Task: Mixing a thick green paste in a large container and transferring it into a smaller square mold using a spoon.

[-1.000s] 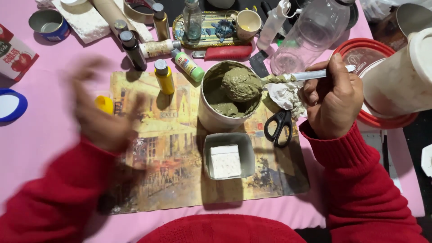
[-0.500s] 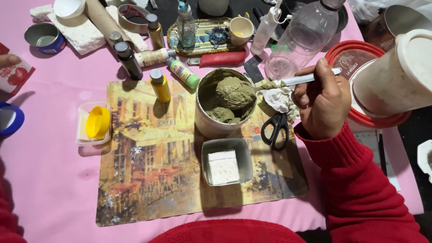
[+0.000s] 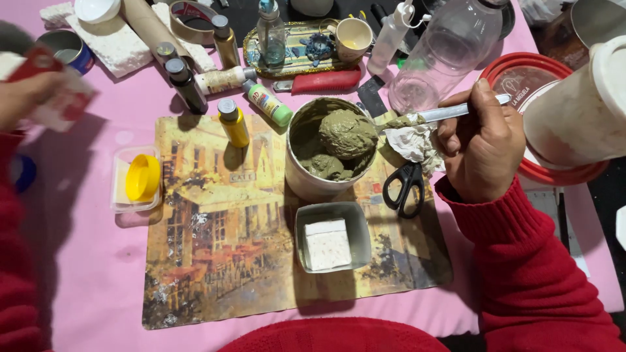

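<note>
On the pink table, right side: right hand has the fingers closed around a metal spoon; the spoon tip, smeared with green paste, rests on the crumpled paper just beside the tub rim
Left edge: left hand is blurred; it seems closed on a small red and white carton, held above the table, well apart from the tub
Paste: a lump of olive-green paste sits inside the round white tub; the tub stands on the upper right part of the painted placemat
Below the tub: small grey tray with a pale block in it, on the same mat
Scissors: black scissors lie between the tub and the right wrist, partly on the mat
Left of the mat: clear container with a yellow cap inside it
Change: one second ago the left hand was moving over the mat; half a second ago it was almost out of view at the left edge; now it is back in view with the carton; the right hand and the spoon have almost not moved
Meaning: my judgement is that the mixing is paused while the left hand brings the carton; I cannot tell what the carton contains
</note>
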